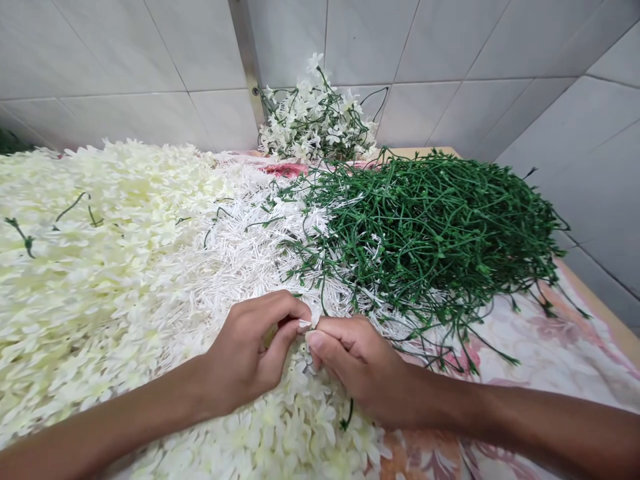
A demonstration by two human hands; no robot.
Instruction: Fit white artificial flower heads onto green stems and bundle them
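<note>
Forearms (100, 427) reaching in, my left hand (245, 353) and right hand (360, 367) are pinching a white artificial petal (311, 322); yanking risks snagging the green stems (425, 233) beyond my grip.

A floral-print cloth (555, 353) in pink and cream covers a wooden surface (417, 153), whose bare edge shows far ahead of the fingers (345, 331) and off to their right. A broad layer of cream artificial blossoms (100, 287) lies on the cloth, spreading left of the fingers and running beneath them. Just ahead of the fingers lies a dense mass of white plastic stems (240, 260). Ahead and to the right, a heap of thin green stems (425, 233) overlaps those white stems, its loose ends trailing onto the cloth. Farthest ahead of the fingers, a small bunch of white flowers (315, 127) sits at the back.
</note>
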